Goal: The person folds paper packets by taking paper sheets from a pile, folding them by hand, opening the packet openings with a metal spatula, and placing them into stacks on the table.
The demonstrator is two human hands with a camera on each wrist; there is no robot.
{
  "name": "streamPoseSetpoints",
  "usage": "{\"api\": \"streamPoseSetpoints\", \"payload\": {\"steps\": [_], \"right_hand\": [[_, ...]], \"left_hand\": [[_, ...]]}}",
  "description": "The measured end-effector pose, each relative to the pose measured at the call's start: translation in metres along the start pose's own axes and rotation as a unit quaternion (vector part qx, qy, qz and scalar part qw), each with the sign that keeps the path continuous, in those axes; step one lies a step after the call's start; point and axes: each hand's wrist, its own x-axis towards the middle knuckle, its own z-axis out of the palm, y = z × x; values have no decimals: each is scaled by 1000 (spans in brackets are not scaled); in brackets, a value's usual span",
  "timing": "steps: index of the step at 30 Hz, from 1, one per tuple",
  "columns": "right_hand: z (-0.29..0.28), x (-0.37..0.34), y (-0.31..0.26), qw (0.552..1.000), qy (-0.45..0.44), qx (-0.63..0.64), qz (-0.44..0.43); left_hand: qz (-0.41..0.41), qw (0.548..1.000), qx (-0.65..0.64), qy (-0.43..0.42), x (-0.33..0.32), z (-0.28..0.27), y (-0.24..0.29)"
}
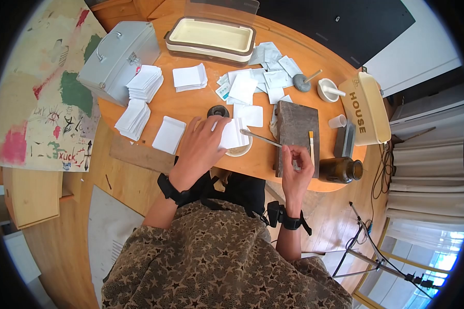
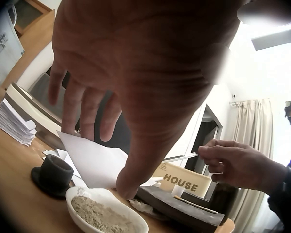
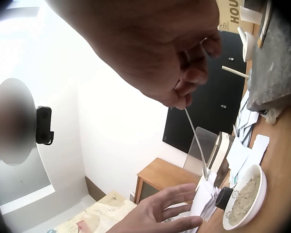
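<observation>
My left hand [image 1: 198, 147] holds a white paper packet [image 1: 233, 135] between thumb and fingers, above a white bowl [image 2: 104, 213] of grey-beige powder. My right hand [image 1: 297, 170] pinches the end of a thin metal spatula [image 1: 263, 137], whose far tip meets the packet at its upper edge in the head view. In the right wrist view the spatula [image 3: 198, 143] slants down to the packet, near the left hand [image 3: 160, 211]. A dark round holder [image 2: 53, 175] stands beside the bowl. Whether powder lies on the spatula's tip, I cannot tell.
Stacks of white packets [image 1: 169, 135] lie at the left near a metal case [image 1: 119, 59]. A cream box [image 1: 211, 33] and scattered sachets [image 1: 276, 79] lie beyond the hands. On the right are a dark board [image 1: 298, 129], brush [image 1: 311, 147], brown jar [image 1: 337, 170], mortar [image 1: 325, 92] and HOUSE box [image 1: 366, 108].
</observation>
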Motion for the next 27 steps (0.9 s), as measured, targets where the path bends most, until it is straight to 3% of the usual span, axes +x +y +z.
{"api": "streamPoseSetpoints", "payload": {"steps": [23, 27], "right_hand": [[0, -1, 8, 998, -18, 32, 41], [1, -2, 7, 997, -7, -27, -78]], "left_hand": [[11, 1000, -12, -23, 8, 13, 3], [16, 1000, -21, -11, 12, 30, 6]]}}
